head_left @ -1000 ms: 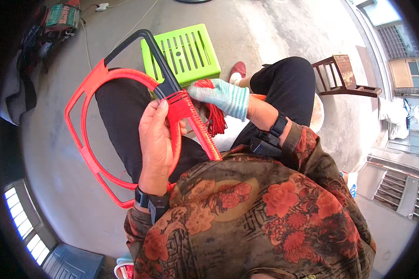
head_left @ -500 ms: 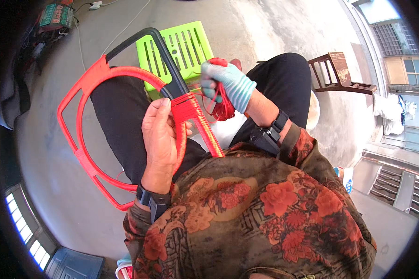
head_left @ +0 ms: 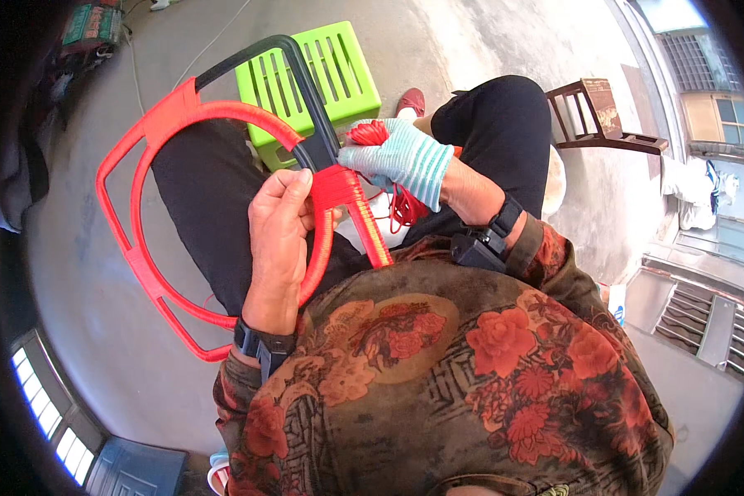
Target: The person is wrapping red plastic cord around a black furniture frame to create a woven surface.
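Note:
A curved frame (head_left: 192,110), mostly wrapped in red cord with one bare black bar at its top, rests across my lap. My left hand (head_left: 279,240) is bare and grips the frame just below the wrapped joint. My right hand (head_left: 398,157) wears a pale striped glove and holds a bundle of red cord (head_left: 370,132) against the black bar, right beside the joint. Loose red cord (head_left: 401,211) hangs under the gloved hand. Both wrists carry black bands.
A lime green slatted plastic stool (head_left: 339,70) stands on the concrete floor beyond my knees. A small dark wooden chair (head_left: 608,116) is at the right. A red shoe (head_left: 411,101) shows near the stool. Clutter lies at the upper left.
My right hand has carried the cord bundle from right of the frame up and left to the black bar. My left hand has kept its grip on the frame.

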Demonstrator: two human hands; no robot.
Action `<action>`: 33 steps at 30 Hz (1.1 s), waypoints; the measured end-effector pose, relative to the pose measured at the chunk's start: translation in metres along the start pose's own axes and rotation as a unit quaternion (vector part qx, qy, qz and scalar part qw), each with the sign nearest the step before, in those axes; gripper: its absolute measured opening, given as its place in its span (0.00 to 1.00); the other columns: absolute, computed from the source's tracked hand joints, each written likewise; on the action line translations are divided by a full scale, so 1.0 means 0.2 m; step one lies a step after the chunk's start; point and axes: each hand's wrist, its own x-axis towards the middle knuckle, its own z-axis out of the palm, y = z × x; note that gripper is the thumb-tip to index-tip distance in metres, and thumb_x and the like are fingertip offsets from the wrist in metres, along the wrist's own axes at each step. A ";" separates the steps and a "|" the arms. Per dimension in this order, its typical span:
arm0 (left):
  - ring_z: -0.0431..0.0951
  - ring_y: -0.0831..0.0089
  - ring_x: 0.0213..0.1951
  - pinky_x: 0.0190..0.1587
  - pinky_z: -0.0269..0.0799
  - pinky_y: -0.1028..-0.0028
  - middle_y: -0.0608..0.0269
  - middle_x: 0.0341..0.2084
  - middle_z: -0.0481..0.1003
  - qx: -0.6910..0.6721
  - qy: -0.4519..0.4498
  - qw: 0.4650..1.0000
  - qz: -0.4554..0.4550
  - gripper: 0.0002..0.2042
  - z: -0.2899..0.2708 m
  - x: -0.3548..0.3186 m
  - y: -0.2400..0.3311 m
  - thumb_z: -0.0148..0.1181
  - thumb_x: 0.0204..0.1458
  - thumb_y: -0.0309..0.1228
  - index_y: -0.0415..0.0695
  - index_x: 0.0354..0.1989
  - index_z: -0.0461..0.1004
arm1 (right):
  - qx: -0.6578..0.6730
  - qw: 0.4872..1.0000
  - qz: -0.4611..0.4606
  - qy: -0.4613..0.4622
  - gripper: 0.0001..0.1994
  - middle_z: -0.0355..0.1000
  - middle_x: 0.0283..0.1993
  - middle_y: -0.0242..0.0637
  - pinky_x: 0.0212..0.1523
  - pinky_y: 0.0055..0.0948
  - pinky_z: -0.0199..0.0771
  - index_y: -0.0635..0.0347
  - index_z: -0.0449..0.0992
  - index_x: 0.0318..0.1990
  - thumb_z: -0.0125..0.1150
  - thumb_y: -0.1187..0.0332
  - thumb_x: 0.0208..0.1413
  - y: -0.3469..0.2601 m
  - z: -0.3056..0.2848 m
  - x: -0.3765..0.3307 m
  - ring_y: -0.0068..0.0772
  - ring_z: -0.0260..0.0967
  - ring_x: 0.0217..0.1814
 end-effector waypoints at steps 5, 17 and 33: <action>0.76 0.73 0.21 0.23 0.73 0.76 0.62 0.24 0.76 -0.003 -0.002 1.000 -0.005 0.06 0.03 -0.02 -0.05 0.53 0.57 0.33 0.44 0.31 0.69 | 0.045 0.999 0.018 0.005 0.13 0.64 0.18 0.27 0.20 0.21 0.62 0.57 0.73 0.25 0.61 0.58 0.51 0.03 0.01 -0.09 0.20 0.60 0.18; 0.75 0.74 0.23 0.28 0.72 0.76 0.62 0.27 0.76 -0.007 -0.007 0.999 0.032 0.11 0.01 -0.01 -0.01 0.49 0.59 0.38 0.43 0.37 0.69 | -0.281 0.919 0.022 0.275 0.19 0.75 0.35 0.48 0.38 0.31 0.72 0.64 0.74 0.41 0.56 0.55 0.51 0.05 -0.39 -0.06 0.38 0.74 0.37; 0.72 0.77 0.39 0.41 0.70 0.72 0.65 0.38 0.72 -0.046 0.083 0.983 0.158 0.09 0.01 0.05 -0.01 0.48 0.58 0.27 0.40 0.44 0.69 | -0.144 0.944 -0.257 0.151 0.13 0.74 0.33 0.34 0.38 0.26 0.74 0.62 0.74 0.41 0.61 0.65 0.50 -0.13 -0.10 0.05 0.31 0.73 0.35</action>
